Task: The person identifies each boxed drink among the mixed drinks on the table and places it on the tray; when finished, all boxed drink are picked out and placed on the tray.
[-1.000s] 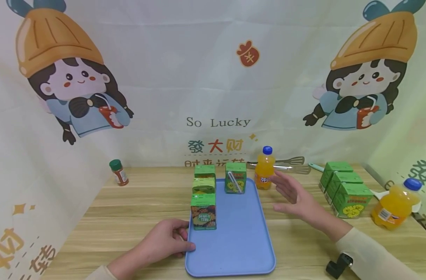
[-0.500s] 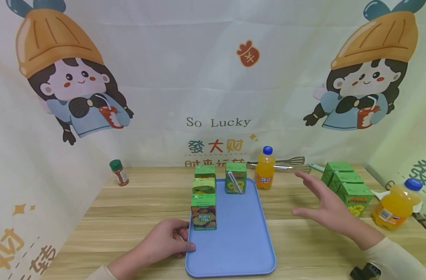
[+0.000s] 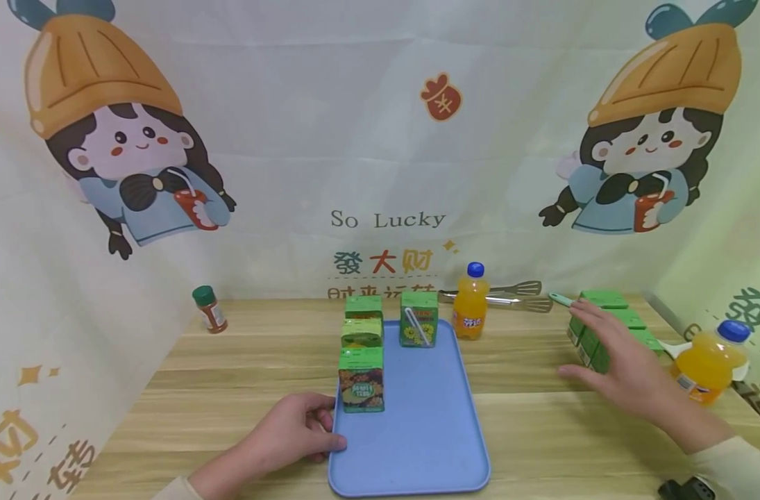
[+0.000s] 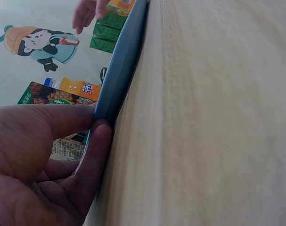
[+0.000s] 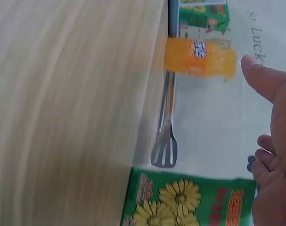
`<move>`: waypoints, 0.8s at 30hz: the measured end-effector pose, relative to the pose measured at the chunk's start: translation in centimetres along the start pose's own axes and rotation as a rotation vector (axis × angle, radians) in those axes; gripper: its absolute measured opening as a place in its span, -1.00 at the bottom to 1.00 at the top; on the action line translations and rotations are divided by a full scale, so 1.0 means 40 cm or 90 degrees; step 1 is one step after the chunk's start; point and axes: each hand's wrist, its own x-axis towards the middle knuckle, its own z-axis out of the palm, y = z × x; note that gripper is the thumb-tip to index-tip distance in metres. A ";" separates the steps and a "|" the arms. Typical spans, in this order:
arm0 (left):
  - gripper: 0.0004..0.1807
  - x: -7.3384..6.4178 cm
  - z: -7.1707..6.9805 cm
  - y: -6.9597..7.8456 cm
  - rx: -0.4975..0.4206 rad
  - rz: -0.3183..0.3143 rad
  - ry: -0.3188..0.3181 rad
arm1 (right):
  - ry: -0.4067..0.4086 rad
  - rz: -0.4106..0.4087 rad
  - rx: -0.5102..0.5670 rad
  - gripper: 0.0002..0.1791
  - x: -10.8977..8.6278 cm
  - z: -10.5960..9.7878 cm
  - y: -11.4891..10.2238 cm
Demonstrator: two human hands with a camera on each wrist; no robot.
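The left grip [image 3: 295,427] holds the blue tray [image 3: 420,417].

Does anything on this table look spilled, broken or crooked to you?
Nothing really stands out. The juice boxes on the blue tray stand upright and look undented, and I see no spill. The orange drink bottle near the right hand seems to lean, but that may just be the angle of view.
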 end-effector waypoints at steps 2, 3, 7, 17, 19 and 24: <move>-0.23 0.001 0.000 -0.001 0.000 0.001 0.001 | 0.004 0.004 -0.011 0.10 -0.003 -0.015 0.007; -0.23 0.001 0.000 -0.001 -0.001 0.001 0.001 | 0.006 0.006 -0.017 0.09 -0.004 -0.022 0.011; -0.22 0.002 0.000 -0.001 0.000 0.000 0.001 | 0.028 0.000 -0.063 0.05 -0.009 -0.038 0.031; -0.21 0.000 -0.001 0.001 -0.001 0.000 0.002 | 0.026 0.027 -0.159 -0.05 -0.014 -0.048 0.074; -0.21 0.000 -0.001 0.002 -0.002 0.000 0.000 | 0.021 0.025 -0.174 -0.05 -0.015 -0.051 0.080; -0.22 0.000 -0.002 0.002 -0.006 -0.006 -0.004 | -0.009 0.046 -0.196 -0.03 -0.019 -0.064 0.084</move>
